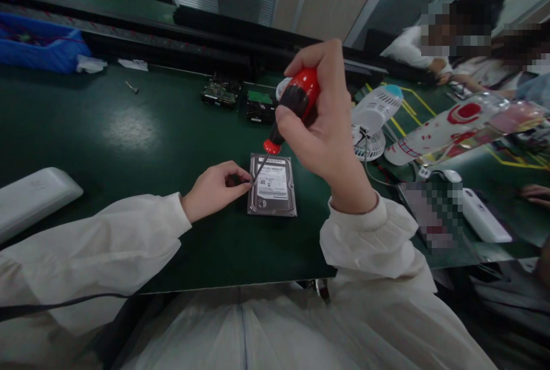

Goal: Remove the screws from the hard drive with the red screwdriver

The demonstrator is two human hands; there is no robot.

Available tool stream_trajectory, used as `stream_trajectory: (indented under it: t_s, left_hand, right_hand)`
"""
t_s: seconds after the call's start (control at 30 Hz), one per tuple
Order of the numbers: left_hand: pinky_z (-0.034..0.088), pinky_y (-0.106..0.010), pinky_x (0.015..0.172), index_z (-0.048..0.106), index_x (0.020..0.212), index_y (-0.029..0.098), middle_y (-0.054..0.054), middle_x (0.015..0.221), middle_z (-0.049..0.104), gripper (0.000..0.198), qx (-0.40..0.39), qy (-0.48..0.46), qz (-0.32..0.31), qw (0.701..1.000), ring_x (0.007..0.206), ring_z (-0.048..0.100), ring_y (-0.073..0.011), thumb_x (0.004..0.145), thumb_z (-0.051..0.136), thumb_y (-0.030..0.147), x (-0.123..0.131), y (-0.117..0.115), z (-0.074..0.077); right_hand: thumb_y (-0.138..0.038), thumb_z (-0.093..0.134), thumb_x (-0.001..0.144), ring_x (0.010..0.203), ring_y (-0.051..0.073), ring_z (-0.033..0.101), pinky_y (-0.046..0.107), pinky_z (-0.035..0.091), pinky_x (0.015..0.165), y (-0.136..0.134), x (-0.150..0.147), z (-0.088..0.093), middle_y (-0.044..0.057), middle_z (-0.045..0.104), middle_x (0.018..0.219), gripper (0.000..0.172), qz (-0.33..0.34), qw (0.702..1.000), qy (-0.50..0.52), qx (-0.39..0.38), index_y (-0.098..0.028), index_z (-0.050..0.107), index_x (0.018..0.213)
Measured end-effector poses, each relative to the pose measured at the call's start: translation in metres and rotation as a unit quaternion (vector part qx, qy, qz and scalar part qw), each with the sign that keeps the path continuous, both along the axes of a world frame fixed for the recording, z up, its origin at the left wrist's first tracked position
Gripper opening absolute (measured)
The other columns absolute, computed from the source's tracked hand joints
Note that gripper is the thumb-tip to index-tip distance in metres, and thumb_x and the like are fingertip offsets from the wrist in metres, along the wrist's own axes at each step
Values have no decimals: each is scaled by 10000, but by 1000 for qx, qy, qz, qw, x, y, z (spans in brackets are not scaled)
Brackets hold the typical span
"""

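A silver hard drive (279,205) with a white label lies flat on the green table before me. My right hand (324,112) is wrapped round the red and black handle of a screwdriver (296,95), held tilted above the drive. Its thin shaft runs down to the drive's left edge. There my left hand (217,189) is closed, thumb and index fingertip pinched close to the screwdriver's tip. Whatever sits between those fingertips is too small to make out.
Behind the drive lie two bare drives with circuit boards (221,92), (260,105). A blue bin (43,52) stands back left, a white device (38,198) front left. Right are a white fan (378,109), a bottle (447,129) and a white power bank (485,215). Other people sit beyond.
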State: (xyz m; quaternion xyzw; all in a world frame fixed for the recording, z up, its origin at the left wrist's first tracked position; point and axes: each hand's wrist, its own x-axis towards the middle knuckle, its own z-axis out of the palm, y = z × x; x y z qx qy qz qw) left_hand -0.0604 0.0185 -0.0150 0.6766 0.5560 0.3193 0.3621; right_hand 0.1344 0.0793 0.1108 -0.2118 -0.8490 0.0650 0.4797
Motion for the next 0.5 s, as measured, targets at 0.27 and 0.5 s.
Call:
stream_trajectory:
  t_s: [0.27,0.5]
  left_hand:
    - [488,-353,665,733,995,189,-49,947,718,334,-10,-5,0,1000,762,622,-198,826,716,476,0,1,1]
    - [492,-354,664,734,1003,192,-46,953,717,336,-3,-3,-2,1000,767,622,-195,832,718,480,-1,1,0]
  right_hand:
    - [-244,560,847,850,159,514,321,483,764,-3,-1,2,65,505,1088,225,-2,1000,-14,-27,-239,457,1047]
    - [-206,559,835,844,145,531,289,473,741,-5,-3,4,48,499,1062,273,-2,999,-37,-33,-257,414,1060]
